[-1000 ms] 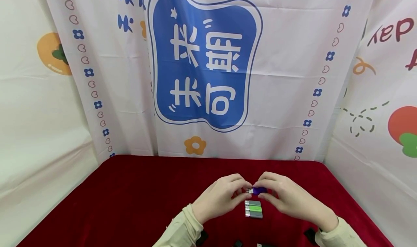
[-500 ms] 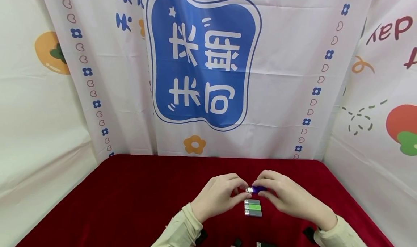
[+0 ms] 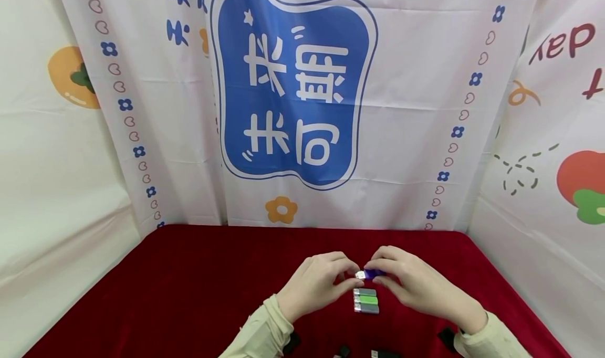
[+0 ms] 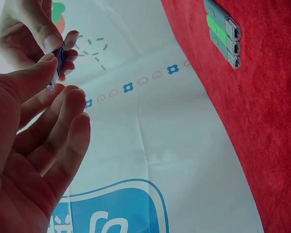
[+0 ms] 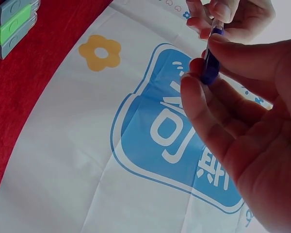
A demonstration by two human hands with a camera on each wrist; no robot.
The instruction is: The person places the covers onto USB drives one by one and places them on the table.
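My right hand (image 3: 413,283) pinches a purple USB stick (image 3: 373,274) between thumb and fingertips, above the red cloth. Its pale metal plug points left, toward my left hand (image 3: 319,279). In the left wrist view, the left thumb and forefinger pinch the plug end, where a clear tip (image 4: 50,88) shows. Seen from the right wrist, the purple body (image 5: 212,63) stands between the right thumb and fingers, with the left thumb on its far end. Below the hands, three USB sticks (image 3: 366,301), grey, green and grey, lie side by side on the cloth.
Red cloth (image 3: 189,284) covers the table. Along the near edge lie a black USB stick (image 3: 385,354), a small dark piece (image 3: 344,351) and dark objects by the left sleeve (image 3: 264,326) and right sleeve (image 3: 491,339). Printed white curtains (image 3: 416,85) stand around the table.
The left fingertips have drawn slightly left along the plug, so more of it shows than a second ago. The purple stick stays in the right hand; the whole view has shifted slightly.
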